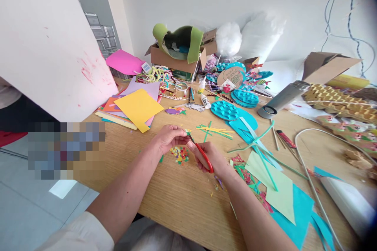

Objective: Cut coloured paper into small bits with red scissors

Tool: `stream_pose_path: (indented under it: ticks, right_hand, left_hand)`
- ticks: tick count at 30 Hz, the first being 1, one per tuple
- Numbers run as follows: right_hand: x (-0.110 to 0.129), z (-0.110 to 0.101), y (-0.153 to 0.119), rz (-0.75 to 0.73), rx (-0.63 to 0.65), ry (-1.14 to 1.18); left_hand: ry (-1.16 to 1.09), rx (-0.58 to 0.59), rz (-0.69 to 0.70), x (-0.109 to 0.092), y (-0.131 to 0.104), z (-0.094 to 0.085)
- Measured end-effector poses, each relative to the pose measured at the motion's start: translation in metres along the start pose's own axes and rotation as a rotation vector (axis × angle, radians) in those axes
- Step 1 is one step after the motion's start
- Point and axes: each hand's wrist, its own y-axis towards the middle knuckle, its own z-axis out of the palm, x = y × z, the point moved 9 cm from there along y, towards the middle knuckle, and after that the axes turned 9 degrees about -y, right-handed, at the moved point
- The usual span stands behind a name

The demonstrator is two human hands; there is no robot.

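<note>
My right hand (203,155) is closed round a pair of red-handled scissors (204,156), whose dark blades point away from me toward the fingertips of my left hand. My left hand (171,137) pinches a small piece of yellow-green paper (187,130) at the blade tips. Just below both hands lies a pile of small paper bits (180,154) in yellow, red, green and white. Beyond the hands, thin yellow and green paper strips (215,130) lie crossed on the wooden table (165,196).
Coloured paper sheets (138,106) are stacked at left. Glue bottles (205,102) stand and lie mid-table. A metal flask (282,100) leans at right, near a box cutter (285,139). Green and blue sheets (277,188) and paper scraps lie by my right forearm. A cardboard box (173,59) is at the back.
</note>
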Motion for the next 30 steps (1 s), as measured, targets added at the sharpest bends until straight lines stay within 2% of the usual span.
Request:
stream_pose_path:
  ticks: [16,24,30]
  right_hand:
    - [-0.0066,0.0007,0.0012,0.083,0.005,-0.058]
    - [-0.0007,-0.0012,-0.001,0.079,0.007,-0.093]
    - [-0.0025,-0.0035,-0.0011,0.101,-0.031,-0.095]
  left_hand:
    - [-0.01,0.014,0.0,0.001,0.0,0.0002]
    - [-0.027,0.03,-0.004,0.003,0.0028,-0.0002]
    - [-0.027,0.028,-0.007,0.0041,0.0029,-0.0005]
